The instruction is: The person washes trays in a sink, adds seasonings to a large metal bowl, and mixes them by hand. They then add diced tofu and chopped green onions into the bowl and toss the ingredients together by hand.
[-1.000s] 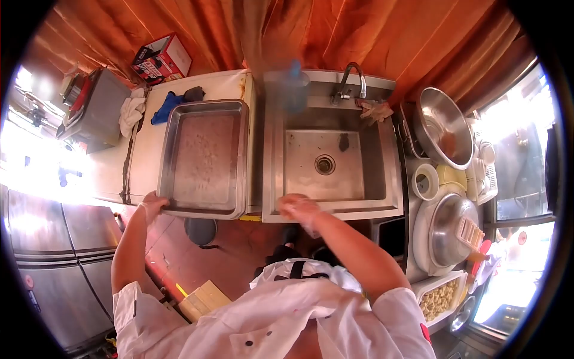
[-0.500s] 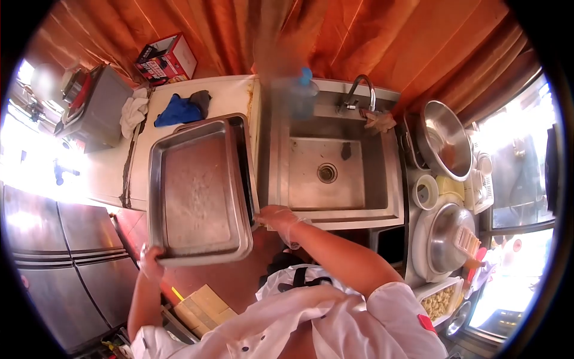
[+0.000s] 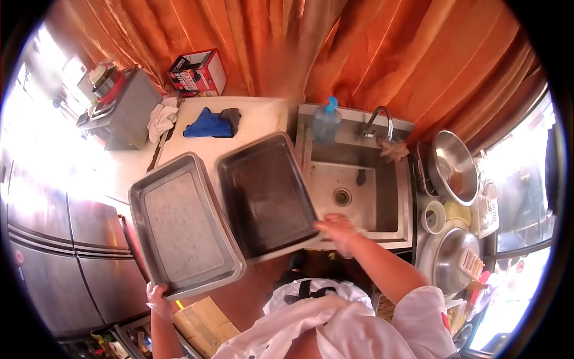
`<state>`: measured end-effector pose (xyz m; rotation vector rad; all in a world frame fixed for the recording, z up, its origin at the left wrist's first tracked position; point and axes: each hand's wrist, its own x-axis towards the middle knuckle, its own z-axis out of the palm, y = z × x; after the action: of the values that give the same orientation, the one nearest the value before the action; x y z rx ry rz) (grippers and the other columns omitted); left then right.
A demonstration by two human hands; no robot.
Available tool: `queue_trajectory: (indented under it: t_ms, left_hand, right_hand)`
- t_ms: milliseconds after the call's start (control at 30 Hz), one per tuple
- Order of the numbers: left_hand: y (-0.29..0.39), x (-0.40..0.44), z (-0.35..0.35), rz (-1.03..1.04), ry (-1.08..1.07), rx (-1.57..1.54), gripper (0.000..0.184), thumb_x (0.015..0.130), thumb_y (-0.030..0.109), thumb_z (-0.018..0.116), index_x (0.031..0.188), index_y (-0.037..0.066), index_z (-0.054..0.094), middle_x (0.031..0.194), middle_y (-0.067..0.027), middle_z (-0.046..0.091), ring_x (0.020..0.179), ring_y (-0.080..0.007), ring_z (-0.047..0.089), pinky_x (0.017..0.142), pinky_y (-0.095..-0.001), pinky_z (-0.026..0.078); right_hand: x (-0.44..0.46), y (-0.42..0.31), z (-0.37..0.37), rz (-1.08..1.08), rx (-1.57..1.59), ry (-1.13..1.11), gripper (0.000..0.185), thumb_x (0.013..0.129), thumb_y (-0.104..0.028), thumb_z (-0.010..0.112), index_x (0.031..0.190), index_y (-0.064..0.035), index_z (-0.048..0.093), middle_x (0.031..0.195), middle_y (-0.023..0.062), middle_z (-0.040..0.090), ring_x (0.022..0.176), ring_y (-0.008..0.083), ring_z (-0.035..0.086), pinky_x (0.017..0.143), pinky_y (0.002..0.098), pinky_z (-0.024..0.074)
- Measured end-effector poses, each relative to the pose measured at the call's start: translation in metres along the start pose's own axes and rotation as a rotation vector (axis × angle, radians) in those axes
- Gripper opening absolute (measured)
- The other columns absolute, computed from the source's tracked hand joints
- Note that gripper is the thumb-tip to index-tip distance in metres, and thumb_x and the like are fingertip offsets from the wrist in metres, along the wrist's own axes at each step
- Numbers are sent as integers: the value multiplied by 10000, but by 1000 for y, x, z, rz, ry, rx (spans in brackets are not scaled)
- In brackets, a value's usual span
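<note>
one pale tray (image 3: 185,230) is gripped by left fingers (image 3: 158,289), one dark tray (image 3: 266,194) by right fingers (image 3: 327,225).

Back: orange curtains (image 3: 371,54) hung in folds | Left: stainless-steel refrigerator (image 3: 45,281) caught glare | Middle: cream countertop (image 3: 263,116) lay beside steel sink (image 3: 373,206) | Below: reddish floor (image 3: 256,284) showed | Right: window (image 3: 517,173) blazed white

Pale tray (image 3: 185,230): dull, mottled metal; dark tray (image 3: 266,194): glossy metal; sink (image 3: 385,197): smooth metal; rag (image 3: 208,124): matt cloth.

The cream counter (image 3: 263,112) carries a blue cloth (image 3: 208,124) and a white rag (image 3: 162,119).
</note>
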<state>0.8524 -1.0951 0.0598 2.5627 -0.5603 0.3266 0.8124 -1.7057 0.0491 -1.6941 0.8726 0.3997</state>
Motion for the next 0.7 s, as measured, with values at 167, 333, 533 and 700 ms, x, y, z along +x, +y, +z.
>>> queue_trajectory:
  t_ms: [167, 333, 533, 700]
  left_hand:
    - [-10, 28, 41, 127, -42, -43, 213, 584, 77, 700, 764, 45, 593, 780, -150, 612, 768, -346, 581, 658, -425, 453]
    - [-46, 76, 119, 512, 35, -247, 283, 698, 63, 605, 964, 40, 513, 780, -127, 586, 689, -314, 549, 645, -413, 432]
    - [-62, 137, 189, -654, -244, -897, 140, 757, 184, 639, 844, 92, 579, 753, -46, 571, 659, -188, 528, 598, -330, 424]
    - [23, 205, 163, -457, -423, 250, 349, 870, 341, 641, 988, 13, 618, 891, -174, 620, 856, -352, 587, 783, -490, 471]
  right_hand:
    - [-57, 25, -69, -28, 17, 158, 458, 805, -384, 771, 1019, 12, 687, 891, 100, 659, 838, 202, 590, 784, 346, 464]
    - [-82, 63, -88, 31, 184, 148, 403, 808, -369, 760, 948, 3, 690, 852, 89, 650, 789, 168, 558, 730, 333, 440]
    - [-135, 108, -131, 153, 13, 377, 322, 802, -321, 745, 919, -23, 712, 753, 31, 627, 721, 132, 537, 664, 319, 434]
    - [-176, 166, -154, 82, 380, 512, 204, 847, -237, 730, 884, -38, 704, 733, 8, 610, 714, 120, 529, 636, 325, 427]
